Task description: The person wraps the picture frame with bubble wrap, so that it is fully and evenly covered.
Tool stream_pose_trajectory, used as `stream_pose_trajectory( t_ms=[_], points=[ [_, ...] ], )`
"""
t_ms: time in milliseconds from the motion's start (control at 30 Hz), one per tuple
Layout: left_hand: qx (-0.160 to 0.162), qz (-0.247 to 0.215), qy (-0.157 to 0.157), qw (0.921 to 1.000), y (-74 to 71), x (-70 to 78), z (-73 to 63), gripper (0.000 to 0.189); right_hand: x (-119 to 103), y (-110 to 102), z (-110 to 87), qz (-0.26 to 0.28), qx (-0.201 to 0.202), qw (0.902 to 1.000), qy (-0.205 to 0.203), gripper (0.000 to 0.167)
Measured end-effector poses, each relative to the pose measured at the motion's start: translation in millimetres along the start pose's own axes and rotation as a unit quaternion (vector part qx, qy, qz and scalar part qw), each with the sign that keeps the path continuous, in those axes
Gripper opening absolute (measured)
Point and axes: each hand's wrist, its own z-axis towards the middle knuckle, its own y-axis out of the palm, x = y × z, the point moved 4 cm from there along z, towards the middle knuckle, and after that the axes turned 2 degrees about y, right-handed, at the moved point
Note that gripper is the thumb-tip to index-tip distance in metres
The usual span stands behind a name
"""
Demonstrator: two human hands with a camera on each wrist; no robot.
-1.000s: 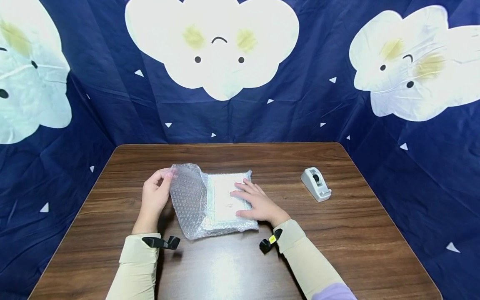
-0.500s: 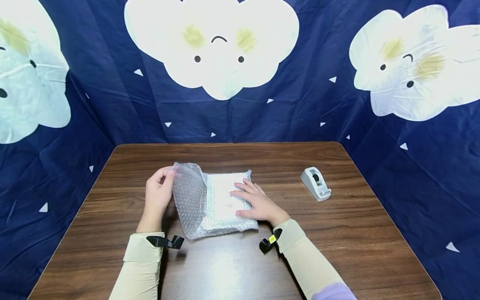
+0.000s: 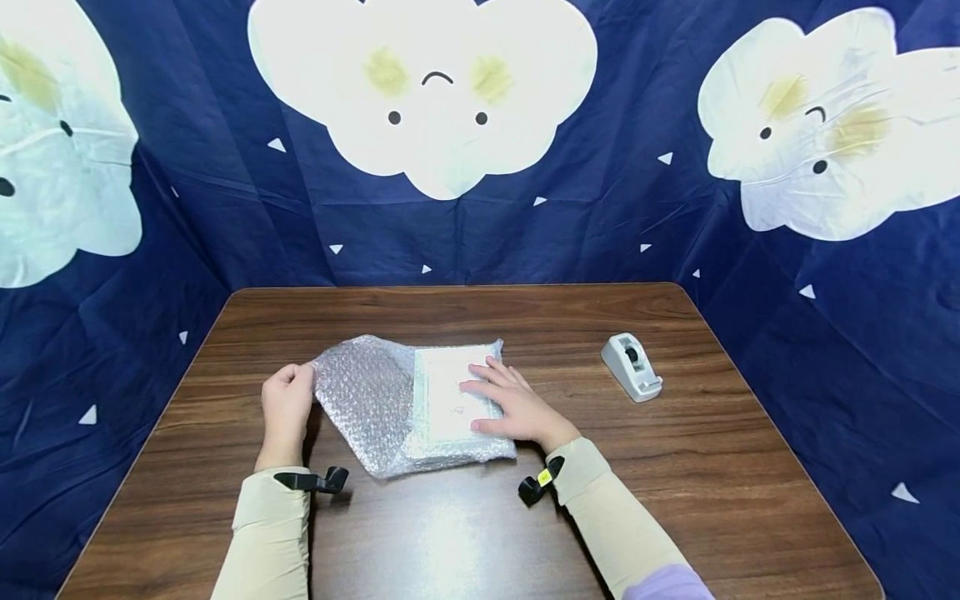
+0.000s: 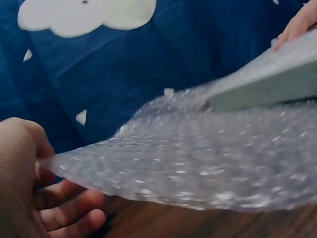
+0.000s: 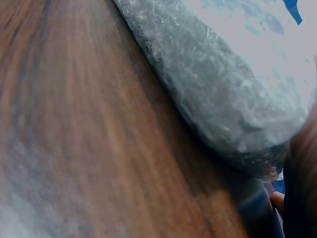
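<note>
Clear bubble wrap lies around the flat white panel, which sits a little left of the middle of your wooden table; your right hand rests on the panel's right side, its fingers spread and grasping nothing, while your left hand pinches the wrap's outer left corner, the remaining fingers bent below the sheet; judging by how things lie, the covering is only partly closed; a layer seems to pass over the panel's top, and the right wrist view shows bubbles hugging one side; the left wrist view, however, shows a grey-green edge bare between upper and lower sheets, so that end is not enclosed; the left part of the wrap spreads out beside the panel, lifted where you pinch it and not folded across the top; whether you are closing or undoing it, this instant cannot settle; for a closed packet, that fold and a fastening would seem to be what is left; no strip of tape can be made out on the wrap, though glare could hide one; the white tape dispenser stands to your right, apart from both hands.
</note>
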Motion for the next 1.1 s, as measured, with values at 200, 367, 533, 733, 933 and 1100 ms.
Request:
stream_pose_trajectory(
  t_ms=[200,367,533,733,933,1100],
  points=[
    [-0.077,0.014,-0.073,0.9942,-3.9,-18.3,3.1,0.022,-0.2,0.0,0.0,0.000,-0.001,1.0000,-0.001,0.065],
    [-0.123,0.034,-0.078,0.9888,-3.5,-17.9,3.7,0.030,0.3,0.8,-0.8,0.005,-0.008,0.9999,0.006,0.066],
    [-0.152,0.068,-0.053,0.9846,-0.1,-12.9,3.6,0.042,1.3,1.8,-0.6,0.005,-0.008,0.9999,0.007,0.065],
    [-0.140,0.104,-0.002,0.9847,2.8,-11.2,4.1,0.036,0.7,0.4,-1.0,0.004,0.002,1.0000,-0.003,0.066],
    [-0.120,0.109,0.015,0.9867,2.1,-10.9,3.4,0.026,1.8,1.3,-0.2,0.005,0.000,1.0000,0.000,0.066],
    [-0.095,0.102,0.012,0.9902,1.1,-10.3,3.1,0.023,2.5,1.8,0.4,0.000,-0.003,1.0000,0.000,0.067]
  ],
)
